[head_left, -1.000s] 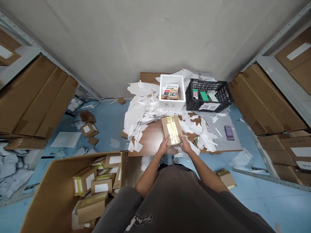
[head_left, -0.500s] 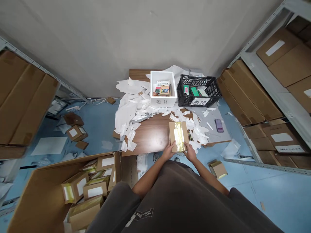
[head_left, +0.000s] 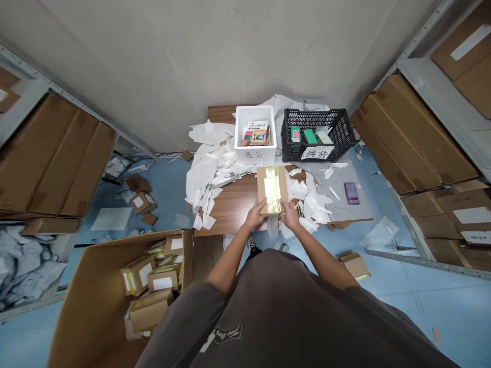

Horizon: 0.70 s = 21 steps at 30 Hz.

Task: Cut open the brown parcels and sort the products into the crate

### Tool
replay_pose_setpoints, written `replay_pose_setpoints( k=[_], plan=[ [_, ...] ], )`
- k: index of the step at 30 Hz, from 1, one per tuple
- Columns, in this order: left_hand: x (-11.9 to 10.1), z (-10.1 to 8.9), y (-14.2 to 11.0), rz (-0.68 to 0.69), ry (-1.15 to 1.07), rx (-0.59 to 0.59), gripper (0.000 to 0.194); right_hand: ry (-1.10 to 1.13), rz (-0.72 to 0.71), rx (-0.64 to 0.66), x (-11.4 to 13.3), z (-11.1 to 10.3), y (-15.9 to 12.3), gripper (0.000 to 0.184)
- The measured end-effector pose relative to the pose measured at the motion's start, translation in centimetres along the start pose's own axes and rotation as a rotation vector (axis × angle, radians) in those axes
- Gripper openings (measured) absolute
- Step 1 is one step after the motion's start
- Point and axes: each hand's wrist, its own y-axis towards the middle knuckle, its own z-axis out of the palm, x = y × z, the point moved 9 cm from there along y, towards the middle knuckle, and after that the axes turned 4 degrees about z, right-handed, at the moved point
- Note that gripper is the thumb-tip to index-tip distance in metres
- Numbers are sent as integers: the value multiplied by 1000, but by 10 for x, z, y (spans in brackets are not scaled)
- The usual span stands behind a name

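A flat cardboard parcel (head_left: 283, 193) with a shiny strip of yellowish tape down its middle is held over the brown table (head_left: 230, 207). My left hand (head_left: 255, 213) grips its lower left corner, and my right hand (head_left: 290, 214) grips the lower right one. Part of each hand's fingers is hidden under the parcel. Just beyond it stand a white bin (head_left: 255, 155) with books inside and a black plastic crate (head_left: 295, 155) holding several green and pale boxes. Torn white paper (head_left: 203, 163) lies around on the tabletop.
At lower left a big open carton (head_left: 92, 286) holds several taped parcels. Shelves with cardboard boxes flank me, left (head_left: 57, 158) and right (head_left: 425, 133). A small box (head_left: 353, 264) lies on the blue floor at right. A purple pack (head_left: 352, 193) rests on the table's right side.
Both hands have moved the parcel forward, away from my body and farther over the table, slightly left in view. The camera view has shifted a little; both hands keep their grip.
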Motion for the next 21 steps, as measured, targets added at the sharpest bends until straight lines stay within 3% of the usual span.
replay_pose_setpoints(
  k=[4, 7, 10, 15, 21],
  plan=[
    [17, -31, 24, -25, -21, -72, 100, -25, -36, 67, 31, -3, 41, 76],
    [37, -30, 23, -72, -42, -52, 105, -24, -10, 130, 39, 17, 48, 78],
    [47, -16, 15, -99, -111, -42, 105, -25, 21, 156, 32, 36, 43, 80],
    [43, 16, -4, -77, -213, -122, 100, -49, 28, 126, 4, 43, 19, 79],
    [23, 81, -35, -32, -289, -63, 96, -9, 92, 84, -53, 47, -41, 78]
  ],
)
